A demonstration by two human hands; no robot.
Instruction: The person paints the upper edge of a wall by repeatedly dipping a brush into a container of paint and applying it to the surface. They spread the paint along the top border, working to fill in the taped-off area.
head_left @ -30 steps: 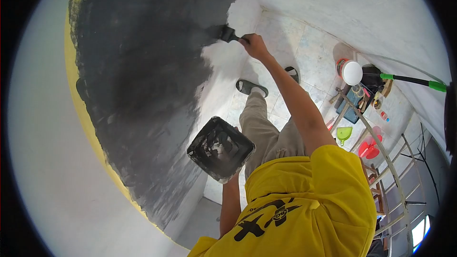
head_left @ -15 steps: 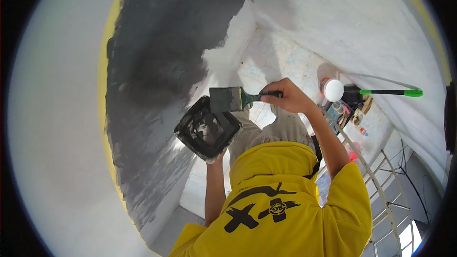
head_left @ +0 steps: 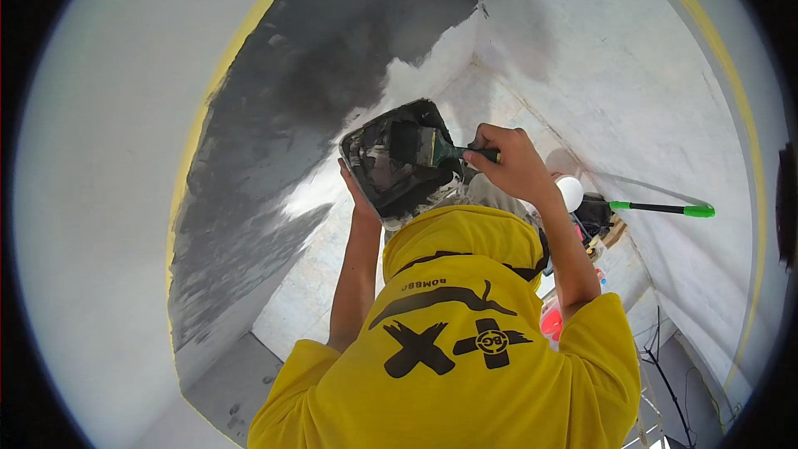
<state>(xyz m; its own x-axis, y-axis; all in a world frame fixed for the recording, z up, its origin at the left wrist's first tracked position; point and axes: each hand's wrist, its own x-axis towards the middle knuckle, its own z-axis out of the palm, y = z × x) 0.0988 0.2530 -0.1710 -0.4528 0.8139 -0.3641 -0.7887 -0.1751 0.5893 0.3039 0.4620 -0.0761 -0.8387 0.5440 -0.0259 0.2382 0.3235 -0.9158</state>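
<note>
My left hand (head_left: pixel 352 193) holds a black square paint tray (head_left: pixel 371 135) from underneath, raised in front of my yellow shirt. My right hand (head_left: pixel 509 163) grips the green handle of a wide flat brush (head_left: pixel 422 148). The brush's dark bristles rest inside the tray, against its paint-smeared floor. Beside the tray on the left, the wall (head_left: pixel 316 83) is covered in dark grey paint, with a white unpainted patch near the corner.
Yellow tape (head_left: pixel 218 87) runs along the edge of the painted area. A roller pole with green grips (head_left: pixel 661 209), a white round tub (head_left: pixel 570 192) and small clutter lie on the floor by the right wall. A metal frame stands at the lower right.
My right hand left the wall and brought the brush back into the tray. My left hand lifted the tray higher, and the view swung right.
</note>
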